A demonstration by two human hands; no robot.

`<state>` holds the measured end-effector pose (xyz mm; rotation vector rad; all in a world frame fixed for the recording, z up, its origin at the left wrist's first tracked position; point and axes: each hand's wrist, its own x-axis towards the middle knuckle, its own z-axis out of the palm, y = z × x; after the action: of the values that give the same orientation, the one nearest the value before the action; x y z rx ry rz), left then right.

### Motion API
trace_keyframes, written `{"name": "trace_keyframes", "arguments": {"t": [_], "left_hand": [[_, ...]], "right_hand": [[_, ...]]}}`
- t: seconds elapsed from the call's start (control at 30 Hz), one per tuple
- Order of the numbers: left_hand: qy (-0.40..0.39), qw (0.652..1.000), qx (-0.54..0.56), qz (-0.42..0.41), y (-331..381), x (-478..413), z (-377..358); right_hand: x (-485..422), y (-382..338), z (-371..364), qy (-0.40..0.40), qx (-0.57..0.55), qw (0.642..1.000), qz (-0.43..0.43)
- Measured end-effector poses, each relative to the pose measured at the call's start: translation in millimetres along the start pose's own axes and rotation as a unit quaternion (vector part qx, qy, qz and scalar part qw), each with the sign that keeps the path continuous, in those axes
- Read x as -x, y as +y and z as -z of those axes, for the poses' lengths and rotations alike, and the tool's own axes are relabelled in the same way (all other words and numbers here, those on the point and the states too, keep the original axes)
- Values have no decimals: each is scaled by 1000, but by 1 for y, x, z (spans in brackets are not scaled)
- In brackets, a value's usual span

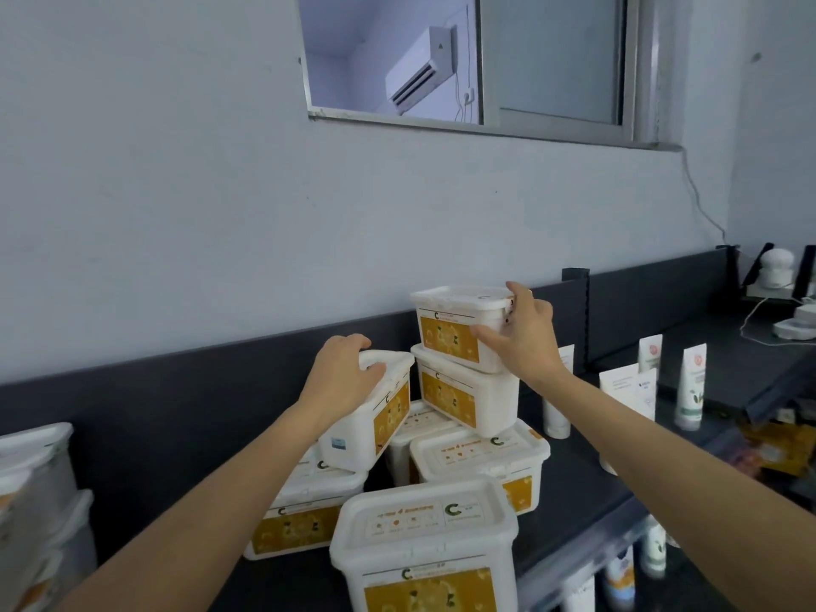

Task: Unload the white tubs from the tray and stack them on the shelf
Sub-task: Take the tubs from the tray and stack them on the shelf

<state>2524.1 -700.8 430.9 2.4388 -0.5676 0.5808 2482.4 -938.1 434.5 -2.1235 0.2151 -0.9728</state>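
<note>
Several white tubs with yellow labels stand piled on the dark shelf. My right hand grips the right end of the top tub, which sits on a second tub. My left hand grips the lid end of a tilted tub that leans on the lower tubs at the left of the pile. A large tub stands nearest to me. No tray is in view.
White tubes stand upright on the shelf to the right, with more on a lower level. More tubs stand at the far left. A small white camera and cables sit at the far right. The wall rises behind the shelf.
</note>
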Motion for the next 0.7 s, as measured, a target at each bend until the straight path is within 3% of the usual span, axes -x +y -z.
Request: {"name": "trace_keyframes", "arguments": {"t": [0.1,0.2,0.27,0.37,0.43,0.53,0.7], "left_hand": [[12,1000,1,-6,-4,8,7],[8,1000,-14,-13,-11,17,8],[-25,999,-40,-20,-12,24,6],[-42,989,-130,-65,-9,32,5],[-34,979,-182,-85,-14,33,11],[-53,985,-160,-33,-38,34,24],[-18,997,-62,49,-86,45,51]], "right_hand": [[13,-6,2,28,60,998,24],[37,-21,-4,83,184,961,189],[49,-34,-15,53,188,945,263],[54,-46,-39,-24,156,942,295],[55,-49,-54,-63,144,946,285],[52,-50,-72,-101,138,950,261],[49,-55,-93,-202,90,973,67]]}}
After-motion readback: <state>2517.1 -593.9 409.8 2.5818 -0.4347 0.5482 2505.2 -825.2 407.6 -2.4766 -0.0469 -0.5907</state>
